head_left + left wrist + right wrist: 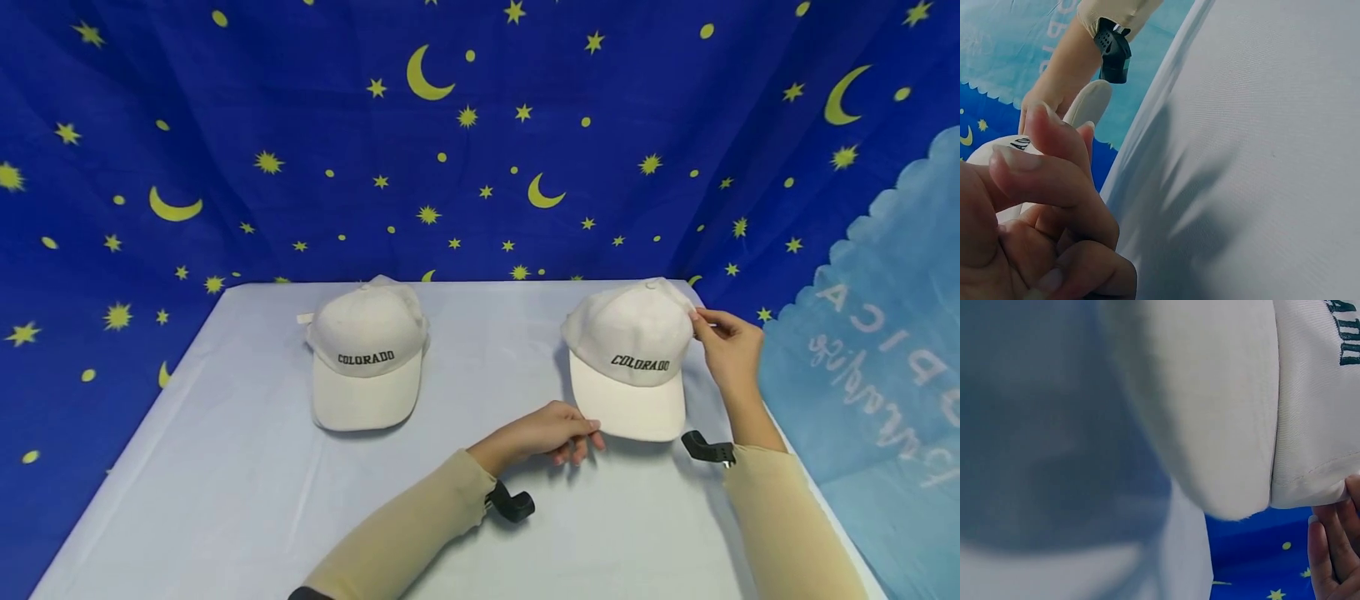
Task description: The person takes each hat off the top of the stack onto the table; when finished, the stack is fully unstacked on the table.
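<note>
A white baseball cap (633,333) with COLORADO in dark letters is at the right of the table, its brim toward me. My left hand (551,432) pinches the left front corner of the brim, thumb at the edge and the other fingers loosely curled below. At the cap's right side, my right hand (729,346) pinches the fabric of the crown between thumb and fingers. The brim (1222,412) fills the middle of the right wrist view, with the right fingers (1329,550) at the crown's lower edge. In the left wrist view, the left fingers (1054,169) partly hide the cap.
A second white COLORADO cap (367,354) sits at the left of the table, brim toward me. The table has a white cloth (247,475). Behind hangs a blue curtain (337,125) with yellow moons and stars, and a light blue cloth (885,358) hangs at the right.
</note>
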A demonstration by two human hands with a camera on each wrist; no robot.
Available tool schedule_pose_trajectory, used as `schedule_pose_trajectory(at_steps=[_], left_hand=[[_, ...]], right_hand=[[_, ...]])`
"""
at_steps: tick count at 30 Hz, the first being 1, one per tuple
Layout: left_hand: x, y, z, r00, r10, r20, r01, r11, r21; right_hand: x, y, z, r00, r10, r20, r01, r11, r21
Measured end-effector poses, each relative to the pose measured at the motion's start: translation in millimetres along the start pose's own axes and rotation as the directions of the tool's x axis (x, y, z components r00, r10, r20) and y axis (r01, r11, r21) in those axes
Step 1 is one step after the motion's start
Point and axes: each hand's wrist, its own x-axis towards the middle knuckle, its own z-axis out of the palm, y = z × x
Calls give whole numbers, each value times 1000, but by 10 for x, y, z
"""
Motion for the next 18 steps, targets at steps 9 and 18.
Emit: schedule_pose_trajectory(at_steps=[9, 18], left_hand=[[115, 14, 60, 1000, -26, -5, 26, 999, -24], [282, 20, 154, 999, -38, -5, 38, 999, 3]], right_hand=[[24, 73, -70, 998, 55, 18, -54, 997, -47], [72, 218, -164, 998, 53, 25, -50, 995, -89]])
